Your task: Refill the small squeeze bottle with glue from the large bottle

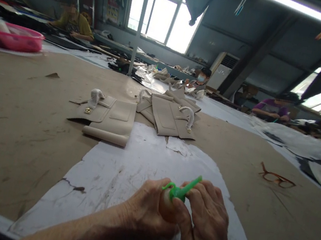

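Note:
Low in the middle of the head view, a glue bottle (166,208) with a yellowish, see-through body is held upright above the white paper (115,178). My left hand (147,209) is wrapped round its body. At the top is a green nozzle cap (182,191) with a long spout slanting up to the right. My right hand (206,223) closes on this cap, thumb on the near side and fingers behind. Beyond my hands lie a beige leather bag piece (121,113) with a wrapped handle and a second bag piece (164,114) at its right.
Brown-framed glasses (277,180) rest on the brown table covering (236,150) at the right. A pink basin (19,38) stands far left. A thin pole (140,25) rises behind the bag pieces. Several people sit at the far tables among leather scraps.

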A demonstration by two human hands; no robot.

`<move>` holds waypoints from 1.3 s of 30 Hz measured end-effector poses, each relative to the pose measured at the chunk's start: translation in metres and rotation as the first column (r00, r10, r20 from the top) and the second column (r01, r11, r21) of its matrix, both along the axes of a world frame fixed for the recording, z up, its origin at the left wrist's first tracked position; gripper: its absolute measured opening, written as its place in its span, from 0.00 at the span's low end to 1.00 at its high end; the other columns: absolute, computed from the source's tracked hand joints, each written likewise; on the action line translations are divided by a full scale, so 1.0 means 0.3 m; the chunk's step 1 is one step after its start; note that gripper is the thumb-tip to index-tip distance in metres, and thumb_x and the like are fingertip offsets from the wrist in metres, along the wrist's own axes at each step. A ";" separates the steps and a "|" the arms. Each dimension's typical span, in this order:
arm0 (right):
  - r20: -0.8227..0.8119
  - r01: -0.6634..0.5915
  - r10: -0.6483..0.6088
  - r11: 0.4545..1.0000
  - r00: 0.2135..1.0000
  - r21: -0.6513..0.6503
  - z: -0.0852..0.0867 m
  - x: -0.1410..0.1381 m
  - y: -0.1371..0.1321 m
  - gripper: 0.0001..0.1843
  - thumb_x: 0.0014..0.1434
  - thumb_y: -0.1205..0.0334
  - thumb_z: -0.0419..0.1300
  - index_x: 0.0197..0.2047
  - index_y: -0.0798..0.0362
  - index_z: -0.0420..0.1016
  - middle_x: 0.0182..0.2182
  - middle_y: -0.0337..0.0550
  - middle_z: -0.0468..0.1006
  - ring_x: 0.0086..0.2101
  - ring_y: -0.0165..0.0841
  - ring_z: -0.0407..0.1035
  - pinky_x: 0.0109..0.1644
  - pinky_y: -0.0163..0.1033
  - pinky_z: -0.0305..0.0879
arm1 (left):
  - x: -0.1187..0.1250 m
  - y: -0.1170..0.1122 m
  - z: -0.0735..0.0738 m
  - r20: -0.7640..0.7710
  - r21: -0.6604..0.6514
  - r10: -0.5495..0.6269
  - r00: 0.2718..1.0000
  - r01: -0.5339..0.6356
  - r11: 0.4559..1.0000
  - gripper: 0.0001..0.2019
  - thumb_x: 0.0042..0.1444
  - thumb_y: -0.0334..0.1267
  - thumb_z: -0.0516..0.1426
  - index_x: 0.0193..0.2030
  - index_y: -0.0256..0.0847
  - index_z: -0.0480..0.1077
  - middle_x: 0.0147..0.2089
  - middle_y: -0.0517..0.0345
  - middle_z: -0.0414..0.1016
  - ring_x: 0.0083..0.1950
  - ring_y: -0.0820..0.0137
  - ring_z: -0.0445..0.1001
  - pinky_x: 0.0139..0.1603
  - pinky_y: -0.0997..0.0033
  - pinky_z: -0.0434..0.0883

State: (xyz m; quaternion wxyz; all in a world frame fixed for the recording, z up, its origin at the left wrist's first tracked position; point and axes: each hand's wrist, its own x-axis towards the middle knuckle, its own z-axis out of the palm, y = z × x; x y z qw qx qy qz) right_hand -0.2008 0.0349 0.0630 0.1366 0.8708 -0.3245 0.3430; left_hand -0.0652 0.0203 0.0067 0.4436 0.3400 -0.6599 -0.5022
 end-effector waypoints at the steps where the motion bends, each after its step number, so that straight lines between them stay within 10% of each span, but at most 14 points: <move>1: 0.018 0.058 -0.057 0.998 0.998 -0.036 -0.007 0.015 0.010 0.06 0.60 0.71 0.50 0.31 0.55 0.60 0.27 0.45 0.64 0.32 0.36 0.56 0.37 0.44 0.51 | -0.002 0.002 0.003 -0.005 -0.015 0.021 1.000 -0.022 1.000 0.14 0.38 0.33 0.62 0.29 0.39 0.60 0.25 0.65 0.62 0.25 0.77 0.56 0.22 0.75 0.58; 6: 0.040 0.154 -0.152 0.986 0.988 -0.069 -0.012 0.009 0.021 0.11 0.64 0.65 0.52 0.29 0.53 0.60 0.25 0.43 0.64 0.31 0.36 0.57 0.37 0.44 0.53 | 0.000 0.004 0.014 -0.022 -0.003 0.045 0.999 -0.045 0.999 0.15 0.36 0.33 0.63 0.29 0.38 0.61 0.24 0.65 0.63 0.24 0.77 0.57 0.23 0.76 0.58; 12: -0.110 -0.210 0.252 0.932 0.961 0.296 0.087 -0.107 -0.091 0.25 0.67 0.47 0.48 0.59 0.55 0.61 0.55 0.49 0.67 0.56 0.32 0.61 0.54 0.35 0.64 | 0.032 -0.010 0.042 -0.049 0.083 -0.146 0.988 0.150 0.985 0.16 0.35 0.29 0.65 0.31 0.38 0.65 0.26 0.68 0.63 0.25 0.78 0.58 0.21 0.79 0.57; 18: -0.155 -0.459 0.546 0.801 0.823 0.383 0.152 -0.078 -0.181 0.12 0.67 0.54 0.50 0.44 0.52 0.68 0.41 0.39 0.75 0.45 0.29 0.68 0.55 0.37 0.63 | 0.053 -0.017 0.059 -0.029 0.032 -0.246 0.969 0.247 0.969 0.18 0.35 0.28 0.65 0.36 0.39 0.69 0.30 0.69 0.65 0.29 0.79 0.61 0.25 0.82 0.60; 25: -0.018 -0.122 0.122 0.992 0.992 0.019 0.032 -0.023 -0.048 0.09 0.61 0.66 0.56 0.29 0.54 0.61 0.24 0.42 0.65 0.33 0.35 0.60 0.36 0.43 0.58 | 0.017 0.001 0.018 0.112 0.068 -0.047 0.993 0.040 0.997 0.15 0.36 0.35 0.62 0.28 0.39 0.58 0.22 0.68 0.58 0.22 0.78 0.54 0.18 0.76 0.53; 30: 0.164 0.288 -0.260 0.942 0.952 -0.175 -0.031 0.063 0.039 0.14 0.60 0.65 0.56 0.26 0.51 0.55 0.21 0.40 0.58 0.27 0.35 0.54 0.33 0.44 0.51 | 0.015 -0.002 0.018 0.125 -0.009 -0.065 0.990 0.067 0.998 0.13 0.39 0.41 0.58 0.22 0.39 0.56 0.24 0.62 0.59 0.24 0.76 0.57 0.22 0.72 0.54; 34: 0.099 0.152 -0.154 0.988 0.983 0.029 0.025 0.006 0.027 0.17 0.66 0.52 0.50 0.28 0.51 0.61 0.25 0.40 0.68 0.28 0.31 0.65 0.29 0.35 0.64 | 0.034 0.001 0.030 0.127 0.060 -0.027 0.992 0.020 0.998 0.16 0.38 0.39 0.63 0.27 0.39 0.58 0.23 0.66 0.59 0.23 0.78 0.54 0.20 0.75 0.54; 39: -0.094 -0.072 0.094 0.974 0.991 0.216 -0.010 -0.198 -0.063 0.24 0.63 0.45 0.51 0.59 0.45 0.62 0.53 0.38 0.71 0.50 0.35 0.69 0.45 0.33 0.73 | 0.035 -0.011 0.045 -0.050 0.136 -0.262 0.964 0.267 0.954 0.16 0.35 0.35 0.66 0.31 0.38 0.66 0.27 0.65 0.63 0.26 0.77 0.61 0.23 0.78 0.60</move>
